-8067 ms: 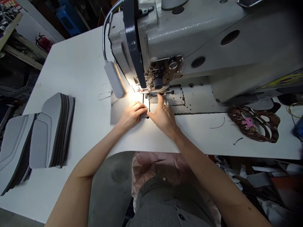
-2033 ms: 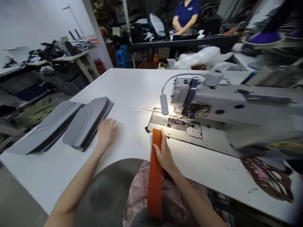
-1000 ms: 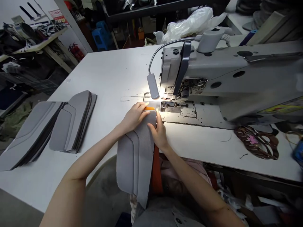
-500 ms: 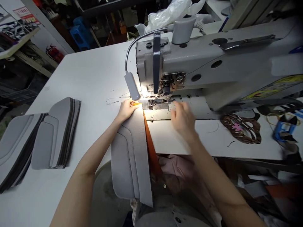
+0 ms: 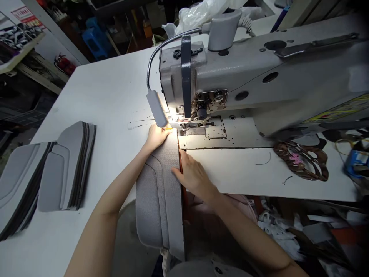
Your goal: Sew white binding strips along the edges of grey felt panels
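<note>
A long grey padded fabric panel (image 5: 170,192) with curved stitched lines hangs from the sewing machine's bed over the table's front edge. At its far end, close to the needle area, my left hand (image 5: 157,136) is closed on the panel, with a bit of orange-yellow material at the fingertips. My right hand (image 5: 194,175) holds the panel's right edge, its thumb on top and its fingers along the side. Orange fabric (image 5: 185,194) shows in a thin line under that edge. The sewing machine (image 5: 198,107) stands just beyond both hands, its needle area lit by a small lamp (image 5: 157,107).
Two stacks of similar grey panels, a nearer-to-hand stack (image 5: 67,165) and an outer stack (image 5: 20,169), lie on the white table (image 5: 112,88) at left. A brown hair clip (image 5: 301,159) and a blue item (image 5: 357,159) sit at right. Loose thread lies near the clip.
My right hand has come down and left from beside the machine bed onto the panel's right edge. Less orange fabric shows now. My left hand keeps its grip, and the view has shifted slightly.
</note>
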Available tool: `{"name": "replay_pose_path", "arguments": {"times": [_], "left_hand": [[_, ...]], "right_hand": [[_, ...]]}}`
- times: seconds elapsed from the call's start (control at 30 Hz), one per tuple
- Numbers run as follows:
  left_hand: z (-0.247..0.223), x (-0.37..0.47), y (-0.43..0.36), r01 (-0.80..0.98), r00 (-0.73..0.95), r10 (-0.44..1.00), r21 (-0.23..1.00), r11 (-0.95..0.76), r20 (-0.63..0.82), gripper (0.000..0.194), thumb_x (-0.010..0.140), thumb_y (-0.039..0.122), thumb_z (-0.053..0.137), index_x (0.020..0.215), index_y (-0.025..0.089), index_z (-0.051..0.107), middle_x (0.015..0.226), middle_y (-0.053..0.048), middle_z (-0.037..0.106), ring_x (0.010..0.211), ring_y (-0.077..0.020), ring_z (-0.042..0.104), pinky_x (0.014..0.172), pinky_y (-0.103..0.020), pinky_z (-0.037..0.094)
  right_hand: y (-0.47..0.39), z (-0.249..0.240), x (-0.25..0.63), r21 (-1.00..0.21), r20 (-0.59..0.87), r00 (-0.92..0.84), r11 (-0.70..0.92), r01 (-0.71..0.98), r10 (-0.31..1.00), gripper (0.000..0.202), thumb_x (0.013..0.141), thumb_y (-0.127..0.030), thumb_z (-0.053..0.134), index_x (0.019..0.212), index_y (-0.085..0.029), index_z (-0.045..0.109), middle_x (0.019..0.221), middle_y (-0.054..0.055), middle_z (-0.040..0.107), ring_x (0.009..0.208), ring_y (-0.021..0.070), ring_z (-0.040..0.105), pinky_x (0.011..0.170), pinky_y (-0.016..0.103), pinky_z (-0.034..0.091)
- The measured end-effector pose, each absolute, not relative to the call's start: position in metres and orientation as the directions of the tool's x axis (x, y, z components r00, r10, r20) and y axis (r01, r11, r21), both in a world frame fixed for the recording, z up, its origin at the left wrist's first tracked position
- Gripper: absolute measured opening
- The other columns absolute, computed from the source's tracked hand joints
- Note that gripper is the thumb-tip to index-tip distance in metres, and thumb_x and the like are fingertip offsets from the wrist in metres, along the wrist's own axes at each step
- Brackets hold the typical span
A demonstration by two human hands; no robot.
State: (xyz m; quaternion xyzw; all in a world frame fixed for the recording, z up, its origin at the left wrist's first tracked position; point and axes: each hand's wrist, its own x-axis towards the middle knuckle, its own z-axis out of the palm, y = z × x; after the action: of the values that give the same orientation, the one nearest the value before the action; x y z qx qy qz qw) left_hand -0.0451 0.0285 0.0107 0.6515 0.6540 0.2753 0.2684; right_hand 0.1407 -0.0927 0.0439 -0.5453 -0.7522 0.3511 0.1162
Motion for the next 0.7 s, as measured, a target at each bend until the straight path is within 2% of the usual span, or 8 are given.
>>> {"name": "replay_pose_path", "arguments": {"times": [0.1, 0.17, 0.27, 0.4, 0.7], "left_hand": [[0.017, -0.041, 0.026, 0.707, 0.068, 0.998, 0.705, -0.055, 0.01, 0.013, 0.077, 0.029, 0.067, 0.078, 0.017, 0.065, 0.081, -0.004, 0.068, 0.076, -0.0173, 0.059, 0.072, -0.028, 0.043], [0.019, -0.04, 0.023, 0.689, 0.118, 0.993, 0.719, -0.09, 0.011, 0.012, 0.077, 0.028, 0.066, 0.075, 0.016, 0.064, 0.077, -0.002, 0.066, 0.071, -0.0155, 0.056, 0.07, -0.027, 0.042], [0.019, -0.039, 0.019, 0.674, 0.169, 0.985, 0.725, -0.141, 0.034, 0.014, 0.077, 0.029, 0.065, 0.074, 0.016, 0.064, 0.072, -0.001, 0.064, 0.066, -0.0137, 0.053, 0.067, -0.026, 0.041], [0.019, -0.038, 0.019, 0.667, 0.164, 0.986, 0.734, -0.128, 0.024, 0.015, 0.078, 0.03, 0.065, 0.076, 0.015, 0.067, 0.073, -0.001, 0.065, 0.065, -0.0127, 0.051, 0.065, -0.026, 0.041], [0.019, -0.032, 0.024, 0.602, 0.08, 0.995, 0.799, -0.006, -0.053, 0.014, 0.073, 0.028, 0.072, 0.075, 0.014, 0.067, 0.071, -0.001, 0.062, 0.065, -0.0123, 0.052, 0.064, -0.025, 0.045]], "right_hand": [[-0.102, 0.041, 0.134, -0.671, -0.216, -0.369, 0.137, 0.728, 0.904, 0.066, 0.092, -0.02, 0.062, 0.15, -0.009, 0.033, 0.111, 0.014, 0.067, 0.102, 0.0251, 0.065, 0.086, 0.034, 0.05], [-0.103, 0.035, 0.137, -0.731, -0.215, -0.378, 0.109, 0.674, 0.901, 0.072, 0.09, -0.018, 0.063, 0.154, -0.012, 0.03, 0.103, 0.01, 0.069, 0.095, 0.0229, 0.066, 0.083, 0.033, 0.05], [-0.105, 0.026, 0.145, -0.785, -0.187, -0.385, 0.098, 0.611, 0.904, 0.069, 0.088, -0.016, 0.066, 0.152, -0.017, 0.039, 0.087, 0.003, 0.068, 0.079, 0.0189, 0.064, 0.074, 0.03, 0.05], [-0.108, 0.018, 0.147, -0.797, -0.128, -0.384, 0.136, 0.589, 0.915, 0.062, 0.087, -0.016, 0.068, 0.146, -0.02, 0.051, 0.073, -0.001, 0.062, 0.066, 0.016, 0.056, 0.067, 0.028, 0.047], [-0.104, 0.017, 0.147, -0.787, -0.128, -0.387, 0.144, 0.6, 0.913, 0.065, 0.086, -0.014, 0.07, 0.147, -0.014, 0.049, 0.072, 0.0, 0.061, 0.064, 0.0151, 0.054, 0.065, 0.027, 0.047]]}}
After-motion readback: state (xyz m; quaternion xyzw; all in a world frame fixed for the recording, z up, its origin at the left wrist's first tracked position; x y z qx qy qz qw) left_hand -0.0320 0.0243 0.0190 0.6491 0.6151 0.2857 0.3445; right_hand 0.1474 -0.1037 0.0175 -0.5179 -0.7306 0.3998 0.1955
